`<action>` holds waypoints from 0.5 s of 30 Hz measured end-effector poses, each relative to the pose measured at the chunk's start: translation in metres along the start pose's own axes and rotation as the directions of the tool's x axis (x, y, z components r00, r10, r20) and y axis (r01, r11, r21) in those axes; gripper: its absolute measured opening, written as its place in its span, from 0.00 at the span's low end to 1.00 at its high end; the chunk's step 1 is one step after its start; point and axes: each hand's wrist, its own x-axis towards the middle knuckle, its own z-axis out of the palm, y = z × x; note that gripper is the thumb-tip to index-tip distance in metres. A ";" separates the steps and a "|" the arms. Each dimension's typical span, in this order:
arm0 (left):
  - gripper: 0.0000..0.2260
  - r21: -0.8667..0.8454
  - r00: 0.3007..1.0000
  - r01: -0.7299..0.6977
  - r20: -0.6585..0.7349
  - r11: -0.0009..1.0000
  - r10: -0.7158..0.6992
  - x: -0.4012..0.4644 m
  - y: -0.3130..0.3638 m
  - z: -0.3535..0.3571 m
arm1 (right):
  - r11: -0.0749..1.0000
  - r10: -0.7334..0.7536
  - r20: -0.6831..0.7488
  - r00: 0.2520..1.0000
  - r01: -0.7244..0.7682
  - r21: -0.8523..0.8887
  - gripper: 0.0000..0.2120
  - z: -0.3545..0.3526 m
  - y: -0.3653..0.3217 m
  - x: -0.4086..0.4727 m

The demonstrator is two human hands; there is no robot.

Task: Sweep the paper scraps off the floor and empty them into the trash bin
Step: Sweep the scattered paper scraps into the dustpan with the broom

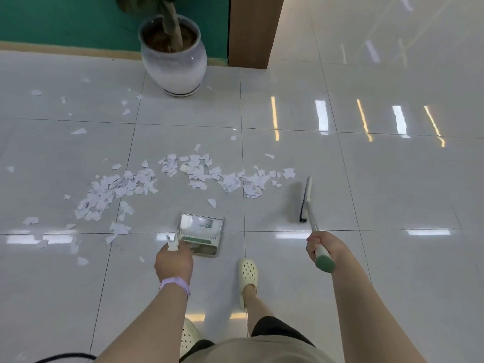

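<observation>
Glossy tile floor [340, 271], paper scraps [183, 176] scattered.
Left hand [172, 260] grips dustpan [200, 233] handle, mouth facing scraps; right hand [323, 246] clenched on broom [305, 200], ready to sweep.

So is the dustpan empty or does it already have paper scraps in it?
Looks empty. The dustpan tray shows only a printed label and reflections, while the paper scraps all lie on the floor beyond it.

Single view, head-mounted wide-angle camera: looks forward and steeply down from standing height onto the tiled floor [340, 179], lines bowing toward the edges. Near field: both forearms and feet at the bottom edge. Far field: potted plant [174, 56] and green wall [65, 19] along the top edge.
</observation>
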 end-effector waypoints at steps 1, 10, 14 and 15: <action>0.17 0.019 1.000 -0.005 0.016 1.000 0.005 0.006 0.010 0.009 | 1.000 -0.006 -0.022 1.000 0.006 -0.030 0.11 0.002 -0.012 0.008; 0.17 0.114 0.997 -0.002 -0.072 0.993 0.010 0.035 0.055 0.036 | 0.965 -0.037 -0.127 0.991 0.002 -0.262 0.11 0.032 -0.075 0.067; 0.15 0.157 0.994 0.003 -0.107 0.988 0.014 0.056 0.064 0.019 | 0.800 -0.052 -0.158 0.986 -0.054 -0.597 0.08 0.068 -0.073 0.083; 0.15 0.162 0.994 0.008 -0.113 0.987 0.011 0.062 0.065 0.016 | 0.748 -0.038 -0.138 0.990 -0.064 -0.661 0.07 0.081 -0.066 0.086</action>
